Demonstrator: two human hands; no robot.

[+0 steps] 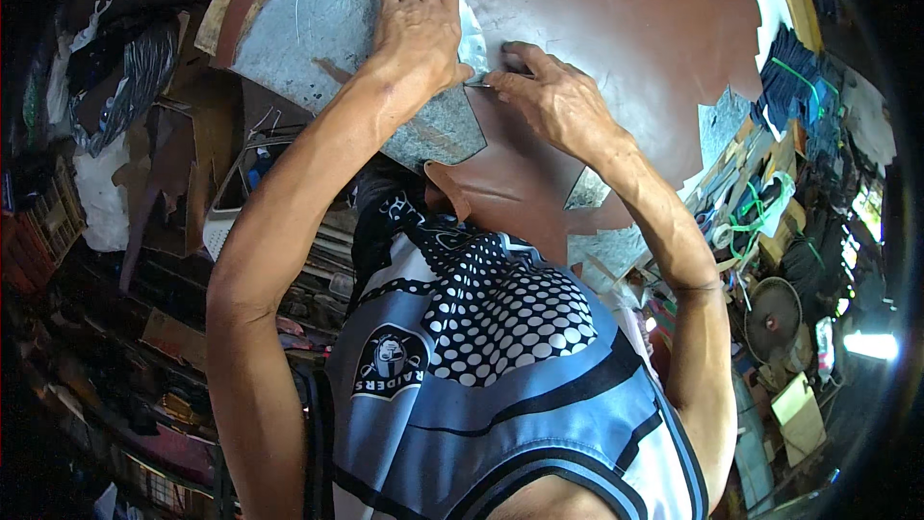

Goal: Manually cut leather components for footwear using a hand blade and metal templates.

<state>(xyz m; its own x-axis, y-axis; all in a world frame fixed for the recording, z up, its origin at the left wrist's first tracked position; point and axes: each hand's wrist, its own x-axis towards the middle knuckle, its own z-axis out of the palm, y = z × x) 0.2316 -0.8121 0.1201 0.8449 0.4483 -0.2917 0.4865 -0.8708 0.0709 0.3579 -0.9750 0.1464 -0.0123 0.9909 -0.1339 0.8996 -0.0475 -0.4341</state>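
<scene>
A large brown sheet that looks like leather [635, 10] covers much of the worktop, its right edge cut in jagged steps. My left hand [421, 29] lies flat with fingers stretched out on a scuffed grey surface, beside a shiny curved edge [473, 43] that borders the brown sheet. Just right of that edge is my right hand [558, 101], its fingers curled and the thumb and index tip close together. A thin dark sliver shows at those fingertips; what they hold is too small to make out. Near my shirt, a flap of the sheet [448, 191] curls up over the table edge.
Bare grey patches of the worktop [298, 24] show around the sheet. Shelves and cartons [183, 173] crowd the left side. On the right are scissors and other tools [717, 212], green cord [756, 217], a round fan [773, 318] and a bright lamp [871, 345].
</scene>
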